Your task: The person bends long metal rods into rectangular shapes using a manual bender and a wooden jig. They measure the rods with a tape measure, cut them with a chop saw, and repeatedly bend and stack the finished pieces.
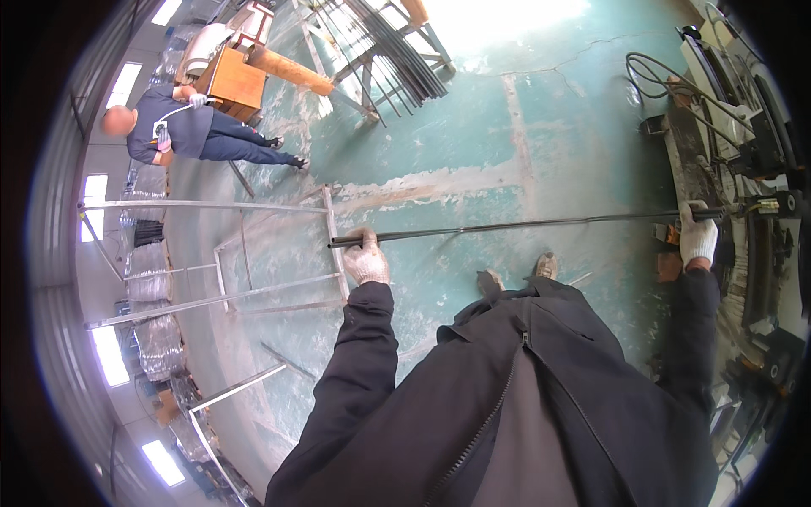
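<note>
Across the view in front of me lie long, thin dark metal tubes [507, 225], at least two side by side at their left ends. My left hand [367, 258], in a pale knit glove, is closed around them near those open left ends, beside a metal frame rack. Near the right ends, my right hand [698, 235], gloved the same way, grips them next to a machine. Those right ends reach toward a brass-coloured fitting [764, 206] on the machine; whether they touch it I cannot tell.
The pale metal rack [334, 241] stands close on the left. Machinery with black cables [705, 93] lines the right side. More dark tubes [393, 51] rest on a stand ahead. At far left a person [182, 127] in dark clothes stands by an orange-brown box [232, 84]. The green floor [456, 304] is worn.
</note>
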Demonstrator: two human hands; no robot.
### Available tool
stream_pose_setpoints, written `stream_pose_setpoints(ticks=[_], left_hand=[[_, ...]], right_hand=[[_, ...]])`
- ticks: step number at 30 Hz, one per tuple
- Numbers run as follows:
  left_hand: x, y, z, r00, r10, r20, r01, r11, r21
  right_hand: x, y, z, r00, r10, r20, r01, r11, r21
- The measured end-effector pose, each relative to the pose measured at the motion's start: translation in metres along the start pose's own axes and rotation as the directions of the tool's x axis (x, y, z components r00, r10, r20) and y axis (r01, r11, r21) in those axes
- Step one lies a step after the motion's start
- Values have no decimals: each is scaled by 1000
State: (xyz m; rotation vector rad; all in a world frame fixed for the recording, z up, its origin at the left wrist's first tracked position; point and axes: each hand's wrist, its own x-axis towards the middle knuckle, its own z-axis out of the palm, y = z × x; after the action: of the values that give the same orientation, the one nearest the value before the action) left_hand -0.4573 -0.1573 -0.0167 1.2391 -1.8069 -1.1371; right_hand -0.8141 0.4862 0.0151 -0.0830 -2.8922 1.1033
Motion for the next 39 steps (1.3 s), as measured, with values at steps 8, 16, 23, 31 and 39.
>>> stream_pose_setpoints(ticks=[8,16,23,31,39], left_hand=[[-39,-9,-15,995,-72,-63,65,992,-106],[-60,6,-19,993,-76,-86,65,991,-115],[-67,5,-25,997,-50,-66,41,991,-130],[-49,-13,-16,994,4,-108,-17,993,-119],[-24,19,14,998,-33,-45,37,996,78]], right_hand=[[-33,52,-1,980,-196,-31,195,980,-38],[-58,70,-17,989,146,18,-148,981,130],[-63,52,-26,985,-159,68,170,964,-206],[-46,30,-7,989,147,-15,-145,982,121],[-22,0,-13,1000,13,9,-14,994,110]])
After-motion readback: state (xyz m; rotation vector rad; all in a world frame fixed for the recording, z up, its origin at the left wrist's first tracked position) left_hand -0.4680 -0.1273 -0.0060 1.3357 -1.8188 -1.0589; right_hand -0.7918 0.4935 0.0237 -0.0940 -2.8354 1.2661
